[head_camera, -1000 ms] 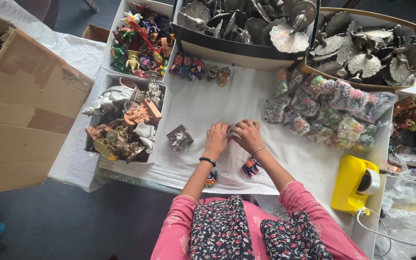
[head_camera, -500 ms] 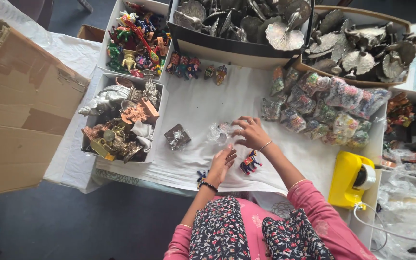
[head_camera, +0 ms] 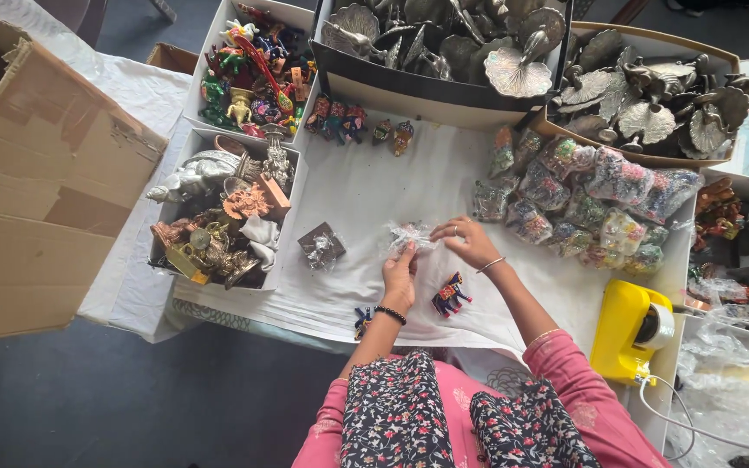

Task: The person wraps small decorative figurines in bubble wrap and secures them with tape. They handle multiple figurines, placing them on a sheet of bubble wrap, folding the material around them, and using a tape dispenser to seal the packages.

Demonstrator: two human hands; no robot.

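From my seat at the remote screen, I see both hands meeting over a white cloth (head_camera: 366, 186) that covers the table. The left hand (head_camera: 399, 279) pinches the lower edge of a small clear plastic bag (head_camera: 407, 236), fingers closed on it. The right hand (head_camera: 470, 243) comes in from 3 o'clock of the bag, fingertips touching its crinkled side; I cannot tell whether it grips firmly.

Just below the hands, at 5 o'clock of the bag, a small painted horse figure (head_camera: 451, 295) stands on the cloth. Another tiny blue figure (head_camera: 362, 321) lies at 7 o'clock, near the left wrist. At 9 o'clock of the bag sits a wrapped dark packet (head_camera: 321, 249).

At 2 o'clock there is a pile of filled clear bags (head_camera: 582, 198). A yellow tape dispenser (head_camera: 630, 332) rests at 4 o'clock, well apart from the hands. At 10 o'clock, a white box of metal figures (head_camera: 218, 221); above it, a box of colourful toys (head_camera: 253, 74). At 12 o'clock, a tray of silver leaf-shaped pieces (head_camera: 452, 43). A big cardboard box (head_camera: 36, 191) stands at far 9 o'clock.
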